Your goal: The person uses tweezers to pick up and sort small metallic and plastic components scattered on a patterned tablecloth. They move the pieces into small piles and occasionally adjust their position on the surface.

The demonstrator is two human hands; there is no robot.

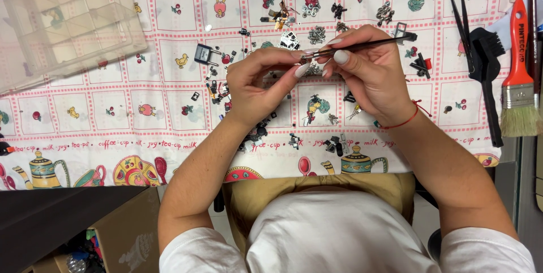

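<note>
My left hand point(261, 83) and my right hand point(367, 72) meet above the patterned tablecloth point(113, 115). A thin black rod-like tool point(367, 44) lies in my right hand's fingers, its tip pointing left to my left fingertips. Those fingertips pinch a tiny part point(305, 55) at the tool's tip; what it is cannot be told. Several small black and metal parts point(317, 35) lie scattered on the cloth beneath and beyond both hands. A red string circles my right wrist.
A clear plastic compartment box point(62, 18) sits at the far left. Black tweezers point(461, 18), a black brush point(486, 58) and an orange-handled paintbrush point(519, 69) lie at the right. A cardboard box point(113, 233) stands below the table edge at the left.
</note>
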